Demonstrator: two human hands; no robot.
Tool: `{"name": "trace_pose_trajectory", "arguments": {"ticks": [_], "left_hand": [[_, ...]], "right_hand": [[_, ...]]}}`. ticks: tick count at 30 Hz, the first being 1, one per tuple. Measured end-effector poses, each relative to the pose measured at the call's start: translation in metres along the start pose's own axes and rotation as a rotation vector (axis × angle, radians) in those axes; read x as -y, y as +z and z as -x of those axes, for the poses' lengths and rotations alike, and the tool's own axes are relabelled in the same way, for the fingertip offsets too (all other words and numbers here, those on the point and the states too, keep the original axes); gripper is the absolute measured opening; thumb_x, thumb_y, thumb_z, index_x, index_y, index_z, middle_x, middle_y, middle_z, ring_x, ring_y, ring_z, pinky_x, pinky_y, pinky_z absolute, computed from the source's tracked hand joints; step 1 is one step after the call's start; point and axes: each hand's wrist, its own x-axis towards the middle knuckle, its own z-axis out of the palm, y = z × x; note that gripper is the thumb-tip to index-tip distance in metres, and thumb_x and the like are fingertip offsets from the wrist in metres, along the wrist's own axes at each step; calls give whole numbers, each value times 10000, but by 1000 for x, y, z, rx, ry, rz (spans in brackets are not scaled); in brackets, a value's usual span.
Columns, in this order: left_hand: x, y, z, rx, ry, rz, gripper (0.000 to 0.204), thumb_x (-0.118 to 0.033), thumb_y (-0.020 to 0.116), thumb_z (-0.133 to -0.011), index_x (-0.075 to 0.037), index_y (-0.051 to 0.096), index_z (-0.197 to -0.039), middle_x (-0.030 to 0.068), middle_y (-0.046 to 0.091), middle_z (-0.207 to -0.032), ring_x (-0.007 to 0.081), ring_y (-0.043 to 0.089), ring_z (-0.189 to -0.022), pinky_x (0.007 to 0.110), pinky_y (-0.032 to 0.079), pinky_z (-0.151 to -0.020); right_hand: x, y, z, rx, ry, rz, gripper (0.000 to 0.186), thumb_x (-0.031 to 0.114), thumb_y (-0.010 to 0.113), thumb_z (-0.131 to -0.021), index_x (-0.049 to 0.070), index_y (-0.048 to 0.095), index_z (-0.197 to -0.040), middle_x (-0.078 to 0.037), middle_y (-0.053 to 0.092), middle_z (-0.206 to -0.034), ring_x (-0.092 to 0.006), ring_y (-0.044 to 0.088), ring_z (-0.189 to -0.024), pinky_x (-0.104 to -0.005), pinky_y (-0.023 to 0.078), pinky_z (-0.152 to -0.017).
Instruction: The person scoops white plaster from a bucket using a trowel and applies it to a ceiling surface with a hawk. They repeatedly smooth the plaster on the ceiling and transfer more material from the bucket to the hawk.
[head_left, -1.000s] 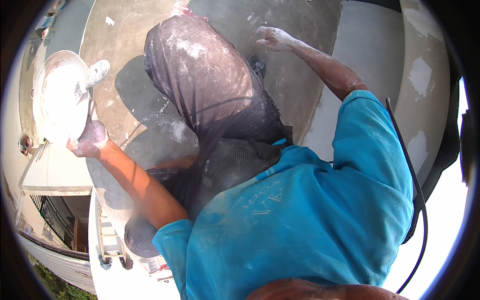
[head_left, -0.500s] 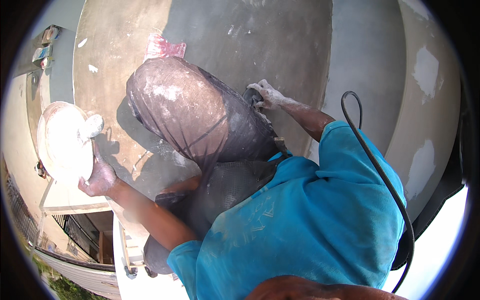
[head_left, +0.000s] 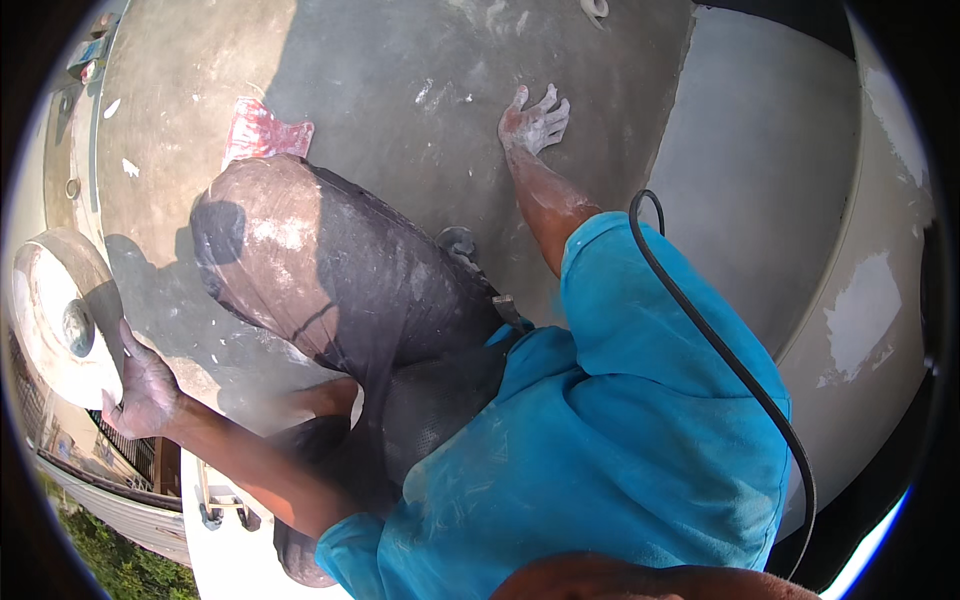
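Taking the bent knee (head_left: 330, 260) as the landmark: the right hand (head_left: 535, 120) lies flat on the wall (head_left: 400, 60), up and right of the knee. The left hand (head_left: 145, 390) is down-left of it, touching the lower edge of the pan (head_left: 60, 320). A rag (head_left: 262, 132) sits just above the knee. A cable (head_left: 720, 350) runs over the shoulder, right of the knee.

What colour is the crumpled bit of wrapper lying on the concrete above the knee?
Red and pink; the wrapper shows clearly in the head view, lying on the grey concrete surface.
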Motion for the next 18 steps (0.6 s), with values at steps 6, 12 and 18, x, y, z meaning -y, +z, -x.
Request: {"name": "trace_pose_trajectory", "arguments": {"ticks": [6,12,18], "left_hand": [[-26,80,10,-1,47,-118,736,-131,523,-740,152,260,-1366,309,297,-1432,445,277,-1348,615,160,-1125],[-4,161,50,-15,90,-265,612,-223,501,-826,80,375,-1342,284,415,-1362,480,372,-1274,686,260,-1040],[51,193,58,-320,-19,-211,488,-261,441,-878,49,430,-1255,233,521,-1184,441,513,-1097,653,406,-942]], "right_hand": [[26,-52,61,20,-20,-9,612,445,528,-908,133,332,-1398,-233,221,-1430,-376,206,-1341,-544,182,-1057],[39,-89,88,-16,-42,23,610,459,515,-913,138,334,-1399,-211,247,-1411,-363,228,-1332,-541,204,-1055],[43,-108,111,-60,-17,37,585,493,532,-903,187,364,-1373,-173,292,-1398,-336,284,-1312,-525,262,-1031]]}}
